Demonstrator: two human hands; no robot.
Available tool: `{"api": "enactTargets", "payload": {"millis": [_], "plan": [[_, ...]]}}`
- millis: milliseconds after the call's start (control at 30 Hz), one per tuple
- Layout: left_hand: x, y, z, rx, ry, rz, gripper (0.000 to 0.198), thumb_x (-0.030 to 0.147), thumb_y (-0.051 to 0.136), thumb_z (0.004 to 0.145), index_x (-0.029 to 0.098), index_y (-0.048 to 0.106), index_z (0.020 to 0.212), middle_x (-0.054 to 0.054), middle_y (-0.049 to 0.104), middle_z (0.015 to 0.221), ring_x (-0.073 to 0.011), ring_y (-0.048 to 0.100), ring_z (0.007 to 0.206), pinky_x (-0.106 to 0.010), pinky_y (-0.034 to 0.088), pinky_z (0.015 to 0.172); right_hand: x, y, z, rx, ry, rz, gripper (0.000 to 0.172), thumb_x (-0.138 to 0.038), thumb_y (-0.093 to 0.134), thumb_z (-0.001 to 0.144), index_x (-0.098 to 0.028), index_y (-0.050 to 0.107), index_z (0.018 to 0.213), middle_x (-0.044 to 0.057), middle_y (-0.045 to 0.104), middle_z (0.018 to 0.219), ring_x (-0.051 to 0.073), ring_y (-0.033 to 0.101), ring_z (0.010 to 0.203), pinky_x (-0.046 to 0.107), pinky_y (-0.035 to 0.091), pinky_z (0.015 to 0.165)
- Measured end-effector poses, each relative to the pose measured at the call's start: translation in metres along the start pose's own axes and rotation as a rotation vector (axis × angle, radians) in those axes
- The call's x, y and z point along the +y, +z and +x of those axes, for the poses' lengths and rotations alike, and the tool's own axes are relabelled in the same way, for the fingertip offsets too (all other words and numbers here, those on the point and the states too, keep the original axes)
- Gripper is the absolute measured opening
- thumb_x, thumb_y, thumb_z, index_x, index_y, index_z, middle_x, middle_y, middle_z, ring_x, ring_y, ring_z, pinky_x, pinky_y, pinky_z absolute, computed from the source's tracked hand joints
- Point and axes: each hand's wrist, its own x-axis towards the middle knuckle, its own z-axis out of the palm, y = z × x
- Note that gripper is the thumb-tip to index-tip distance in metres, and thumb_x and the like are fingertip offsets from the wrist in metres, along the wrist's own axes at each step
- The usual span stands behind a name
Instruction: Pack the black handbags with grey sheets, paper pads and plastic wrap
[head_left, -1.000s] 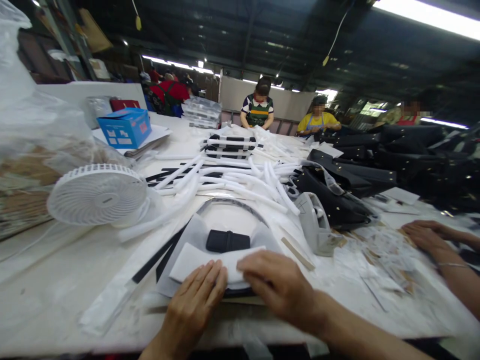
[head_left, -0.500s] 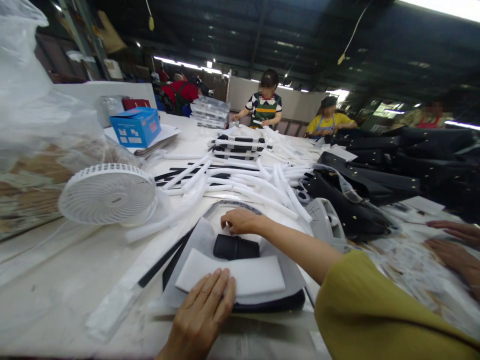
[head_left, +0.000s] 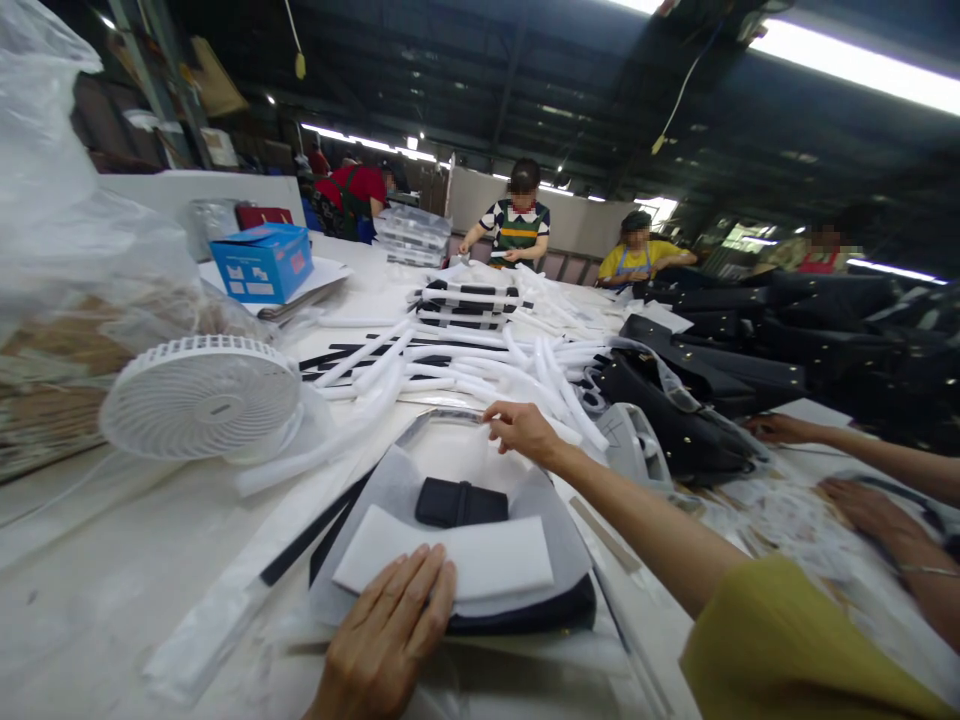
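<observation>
A dark bag [head_left: 517, 615] lies flat in front of me, its curved handle [head_left: 427, 425] pointing away. Thin white paper [head_left: 559, 560] covers most of it. On the paper rest a black strap-like piece with a band around it [head_left: 461, 503] and a white foam strip [head_left: 487, 560]. My left hand [head_left: 386, 630] is open, its fingers flat on the foam strip's near edge. Beyond the black piece, my right hand [head_left: 521, 432] has its fingertips pinched near the handle's right side. A whitish film seems to hang below them, but what they hold is unclear.
White-wrapped strips [head_left: 480, 370] spread across the table ahead. A white fan [head_left: 202, 400], a blue box [head_left: 262, 262] and a large plastic bag [head_left: 97, 300] stand left. Black bags [head_left: 675, 400] pile up right, where another person's hands [head_left: 862, 510] work. Several co-workers are farther back.
My right hand has moved right and slightly away from the black piece, toward the handle's right side. My left hand still lies on the foam. At right, the neighbour's arms reach farther into view.
</observation>
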Motion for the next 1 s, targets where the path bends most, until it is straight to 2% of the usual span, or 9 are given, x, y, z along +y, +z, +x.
{"api": "enactTargets", "payload": {"millis": [167,300,400,467,567,700,800,900,1000], "plan": [[0.002,0.004,0.0,0.002,0.008,-0.018,0.043,0.008,0.03,0.099,0.017,0.064,0.124,-0.005,0.065,0.13,-0.0187,0.056,0.125,-0.033,0.033,0.115,0.0,0.01,-0.001,-0.016,0.079,0.534,0.019,-0.025,0.063,0.074,-0.017,0.064,0.091,0.003,0.069,0.088,0.016,0.068,0.08,0.031,0.056,0.079],[0.002,0.004,0.0,-0.006,0.01,-0.009,0.044,0.006,0.031,0.098,0.016,0.064,0.125,-0.006,0.065,0.13,-0.0186,0.057,0.125,-0.033,0.032,0.116,-0.012,0.01,-0.002,-0.024,0.1,0.841,0.041,-0.033,0.08,0.063,-0.019,0.057,0.093,0.001,0.065,0.085,0.017,0.068,0.081,0.035,0.056,0.081],[0.002,0.004,0.001,-0.003,0.022,0.013,0.044,0.006,0.031,0.098,0.017,0.064,0.124,-0.006,0.066,0.13,-0.0184,0.057,0.124,-0.033,0.032,0.115,-0.026,0.007,-0.005,-0.036,0.094,0.992,0.06,-0.033,0.085,0.059,-0.021,0.054,0.109,-0.003,0.063,0.08,0.015,0.067,0.073,0.035,0.055,0.079],[0.002,0.004,0.001,0.006,0.023,0.013,0.044,0.007,0.03,0.098,0.017,0.064,0.124,-0.006,0.066,0.129,-0.0182,0.057,0.124,-0.032,0.033,0.115,-0.036,0.001,-0.011,-0.085,0.069,1.069,0.067,-0.034,0.085,0.061,-0.022,0.054,0.118,-0.004,0.064,0.082,0.012,0.064,0.068,0.031,0.054,0.076],[0.001,0.005,0.001,0.016,0.017,0.0,0.043,0.007,0.031,0.098,0.017,0.064,0.124,-0.006,0.066,0.129,-0.0181,0.057,0.124,-0.033,0.033,0.115,-0.052,-0.015,-0.027,-0.249,-0.026,1.121,0.062,-0.031,0.084,0.066,-0.02,0.059,0.122,-0.003,0.065,0.081,0.01,0.061,0.067,0.024,0.051,0.071],[0.001,0.006,0.0,0.001,0.016,0.003,0.043,0.008,0.031,0.099,0.018,0.063,0.126,-0.005,0.065,0.13,-0.0177,0.056,0.125,-0.032,0.033,0.114,-0.076,-0.046,-0.057,-0.52,-0.19,0.846,0.039,-0.025,0.079,0.075,-0.016,0.068,0.111,-0.001,0.068,0.08,0.011,0.062,0.074,0.023,0.048,0.074],[0.002,0.006,0.0,-0.007,0.004,-0.014,0.041,0.011,0.031,0.1,0.018,0.062,0.127,-0.005,0.065,0.13,-0.0174,0.056,0.124,-0.032,0.033,0.114,-0.1,-0.06,-0.078,-0.618,-0.268,0.528,0.015,-0.02,0.066,0.084,-0.014,0.071,0.097,0.002,0.07,0.088,0.013,0.063,0.082,0.026,0.048,0.081],[0.003,0.006,0.001,0.028,-0.014,-0.044,0.039,0.014,0.032,0.101,0.019,0.064,0.123,-0.004,0.069,0.123,-0.0167,0.059,0.121,-0.032,0.034,0.113,-0.119,-0.044,-0.097,-0.638,-0.463,0.243,0.018,-0.006,0.052,0.081,-0.015,0.068,0.08,0.0,0.069,0.082,0.012,0.062,0.08,0.026,0.048,0.081],[0.002,0.006,0.001,0.088,-0.005,-0.037,0.038,0.015,0.031,0.101,0.016,0.067,0.115,-0.006,0.073,0.113,-0.0171,0.062,0.114,-0.032,0.042,0.107,-0.124,0.003,-0.119,-0.636,-0.752,-0.045,0.02,-0.002,0.052,0.076,-0.017,0.065,0.074,-0.001,0.069,0.078,0.013,0.062,0.078,0.024,0.05,0.081]]}}
